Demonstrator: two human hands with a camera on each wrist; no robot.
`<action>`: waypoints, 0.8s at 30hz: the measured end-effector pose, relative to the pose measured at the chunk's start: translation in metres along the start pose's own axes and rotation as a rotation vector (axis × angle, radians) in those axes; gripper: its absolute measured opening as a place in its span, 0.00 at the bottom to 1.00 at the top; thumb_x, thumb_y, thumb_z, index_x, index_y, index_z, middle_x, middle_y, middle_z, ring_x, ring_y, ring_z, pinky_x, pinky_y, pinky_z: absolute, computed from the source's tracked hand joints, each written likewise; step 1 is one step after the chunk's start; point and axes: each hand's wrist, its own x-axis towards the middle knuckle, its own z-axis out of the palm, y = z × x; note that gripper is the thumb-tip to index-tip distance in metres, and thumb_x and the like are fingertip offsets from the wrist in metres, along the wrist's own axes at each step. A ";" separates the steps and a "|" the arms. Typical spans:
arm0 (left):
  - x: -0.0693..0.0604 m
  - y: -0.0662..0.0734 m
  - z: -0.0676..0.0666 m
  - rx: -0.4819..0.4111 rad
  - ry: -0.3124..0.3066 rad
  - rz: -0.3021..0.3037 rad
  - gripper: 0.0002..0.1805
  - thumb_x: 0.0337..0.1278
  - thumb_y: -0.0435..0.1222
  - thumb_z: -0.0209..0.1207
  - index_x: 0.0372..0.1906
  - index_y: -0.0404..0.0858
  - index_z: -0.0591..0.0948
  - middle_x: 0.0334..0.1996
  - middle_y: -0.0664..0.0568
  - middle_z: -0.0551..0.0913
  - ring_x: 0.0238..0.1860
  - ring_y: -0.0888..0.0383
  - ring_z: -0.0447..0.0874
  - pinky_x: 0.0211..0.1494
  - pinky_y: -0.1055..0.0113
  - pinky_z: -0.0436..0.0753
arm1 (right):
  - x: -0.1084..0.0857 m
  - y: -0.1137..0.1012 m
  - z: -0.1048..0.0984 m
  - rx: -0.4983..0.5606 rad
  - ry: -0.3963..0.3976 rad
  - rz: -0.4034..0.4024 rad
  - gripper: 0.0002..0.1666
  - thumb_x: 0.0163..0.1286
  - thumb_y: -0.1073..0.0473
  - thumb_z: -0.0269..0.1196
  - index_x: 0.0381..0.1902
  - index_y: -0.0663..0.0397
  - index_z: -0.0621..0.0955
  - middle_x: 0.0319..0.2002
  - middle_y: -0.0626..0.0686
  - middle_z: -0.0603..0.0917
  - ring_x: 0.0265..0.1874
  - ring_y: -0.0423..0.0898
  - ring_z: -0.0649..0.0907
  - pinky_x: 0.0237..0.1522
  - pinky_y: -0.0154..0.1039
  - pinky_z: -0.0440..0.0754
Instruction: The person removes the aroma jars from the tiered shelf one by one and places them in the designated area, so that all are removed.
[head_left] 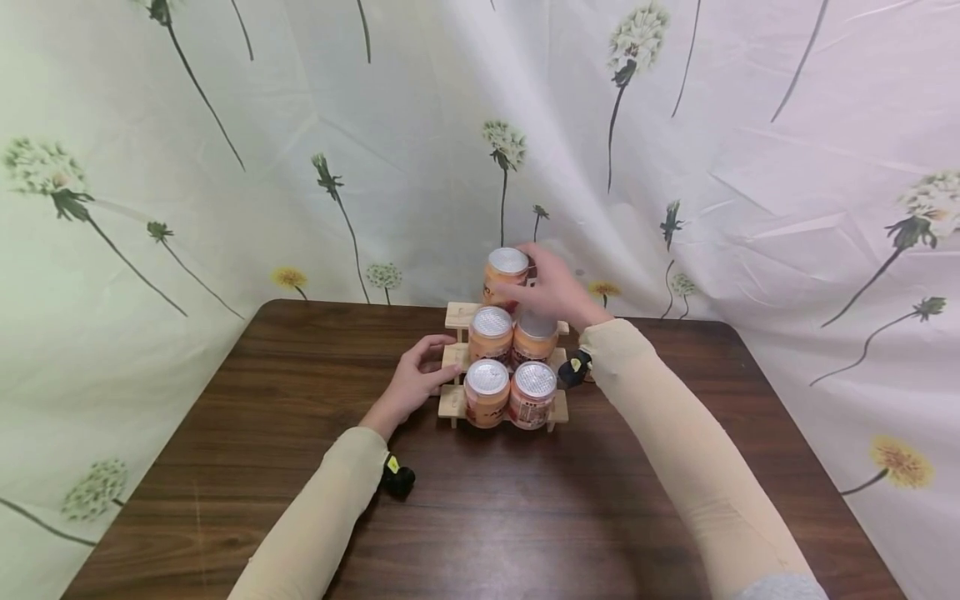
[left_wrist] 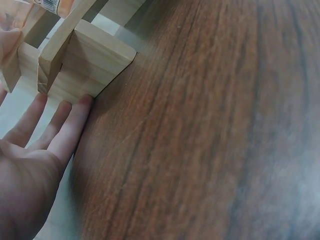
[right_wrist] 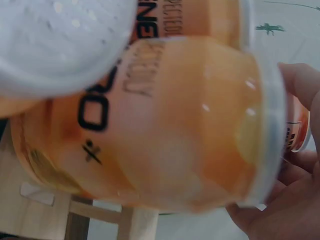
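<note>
A stepped wooden rack (head_left: 453,404) stands on the table with orange cans on it. Two cans, one of them the front-left can (head_left: 487,395), are on the lowest step, and two more, including the middle-left can (head_left: 491,335), on the middle step. On the top step, the right hand (head_left: 553,287) grips the upper can (head_left: 506,275) between thumb and fingers. In the right wrist view a large orange can (right_wrist: 190,125) blocks much of that hand (right_wrist: 287,200). The left hand (head_left: 414,379) touches the rack's left side; its fingertips meet the wooden end (left_wrist: 87,60) in the left wrist view.
The brown table (head_left: 480,517) extends around the rack on every side. Behind it hangs a pale curtain (head_left: 420,150) printed with dandelions. Each forearm wears a beige sleeve and a black wrist camera, such as the left one (head_left: 398,478).
</note>
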 end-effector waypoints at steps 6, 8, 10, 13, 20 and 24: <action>-0.002 0.002 0.001 0.003 0.001 -0.001 0.27 0.70 0.36 0.68 0.69 0.46 0.75 0.69 0.38 0.72 0.57 0.43 0.84 0.38 0.60 0.87 | -0.010 0.007 -0.017 0.054 0.122 -0.019 0.41 0.68 0.45 0.75 0.71 0.55 0.72 0.60 0.55 0.80 0.58 0.52 0.81 0.61 0.51 0.80; -0.002 0.002 0.001 0.004 0.000 0.001 0.27 0.69 0.36 0.68 0.69 0.46 0.75 0.69 0.38 0.72 0.58 0.42 0.84 0.39 0.60 0.87 | -0.012 0.013 -0.024 0.089 0.161 -0.035 0.40 0.68 0.47 0.75 0.70 0.56 0.72 0.60 0.56 0.80 0.58 0.53 0.82 0.62 0.50 0.79; -0.001 0.002 0.001 0.004 0.000 0.000 0.27 0.69 0.37 0.69 0.69 0.46 0.75 0.69 0.38 0.73 0.59 0.41 0.83 0.39 0.60 0.87 | -0.016 0.019 -0.031 0.129 0.195 -0.052 0.38 0.67 0.50 0.76 0.69 0.56 0.73 0.59 0.56 0.81 0.58 0.53 0.82 0.62 0.49 0.80; -0.001 0.003 0.000 0.004 0.002 -0.002 0.27 0.69 0.37 0.69 0.69 0.46 0.75 0.69 0.38 0.72 0.59 0.41 0.83 0.38 0.60 0.87 | -0.023 0.027 -0.040 0.157 0.236 -0.054 0.39 0.66 0.52 0.77 0.69 0.56 0.73 0.59 0.56 0.81 0.58 0.54 0.83 0.60 0.46 0.80; -0.002 0.004 0.000 -0.002 -0.003 -0.013 0.29 0.70 0.38 0.69 0.72 0.45 0.74 0.71 0.38 0.71 0.61 0.41 0.82 0.39 0.60 0.87 | -0.048 0.049 -0.057 0.166 0.255 -0.012 0.40 0.67 0.53 0.76 0.72 0.55 0.72 0.61 0.56 0.80 0.60 0.52 0.82 0.54 0.36 0.79; -0.001 0.004 0.000 -0.005 -0.006 -0.013 0.29 0.69 0.37 0.69 0.72 0.45 0.73 0.72 0.38 0.70 0.61 0.40 0.81 0.39 0.60 0.87 | -0.063 0.064 -0.065 0.180 0.270 0.019 0.40 0.68 0.54 0.75 0.73 0.55 0.71 0.63 0.58 0.78 0.62 0.53 0.80 0.58 0.37 0.77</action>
